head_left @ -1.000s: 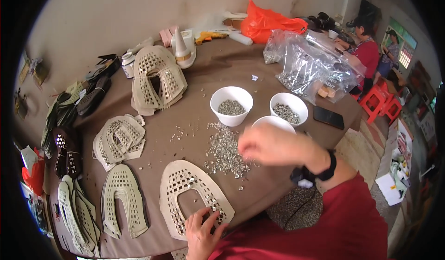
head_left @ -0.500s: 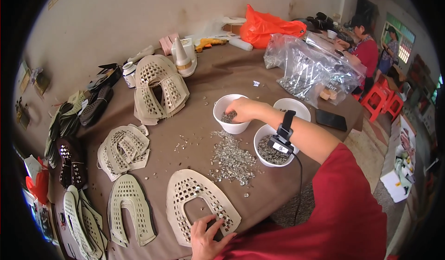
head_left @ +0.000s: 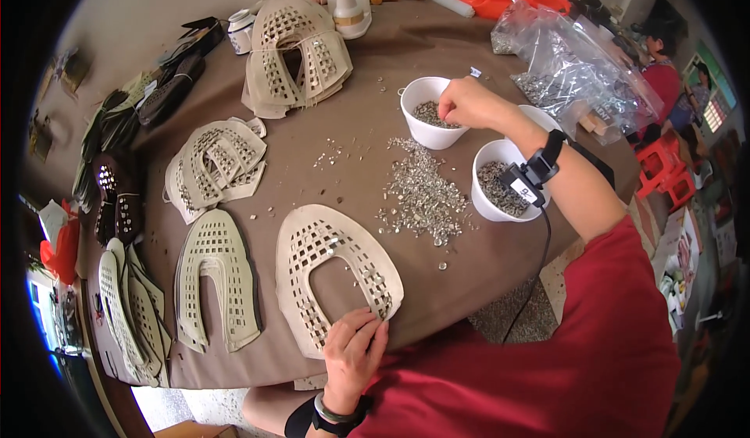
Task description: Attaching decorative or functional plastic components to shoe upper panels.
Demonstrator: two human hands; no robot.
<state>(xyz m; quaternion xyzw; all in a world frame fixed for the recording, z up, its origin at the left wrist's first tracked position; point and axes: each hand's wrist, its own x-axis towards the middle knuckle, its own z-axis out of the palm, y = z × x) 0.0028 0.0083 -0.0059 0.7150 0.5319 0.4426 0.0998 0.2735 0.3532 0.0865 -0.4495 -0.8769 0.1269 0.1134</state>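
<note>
A beige shoe upper (head_left: 301, 239), U-shaped and punched with rows of square holes, lies flat near the table's front edge. My left hand (head_left: 353, 352) is at its lower right end, fingers drawn together at the edge; small shiny pieces sit in some of the holes nearby. Over the right rim of a white bucket (head_left: 428, 132) is my right hand (head_left: 478, 103), its fingers pinched and their tips hidden from view. Small grey studs (head_left: 428, 112) partly fill that bucket. Between the buckets and the upper spreads a heap of loose shiny studs (head_left: 426, 192).
A second stud-filled bucket (head_left: 486, 200) stands under my right forearm, with another behind it. More punched uppers (head_left: 215, 282) lie on the left, and a tied stack (head_left: 297, 55) stands at the back. A clear plastic bag (head_left: 582, 75) occupies the far right. Red stools (head_left: 664, 168) stand beyond.
My right hand has risen from inside the bucket to its rim, fingers now pinched. My left hand's fingers have gone from spread to together. The whole view has shifted downward.
</note>
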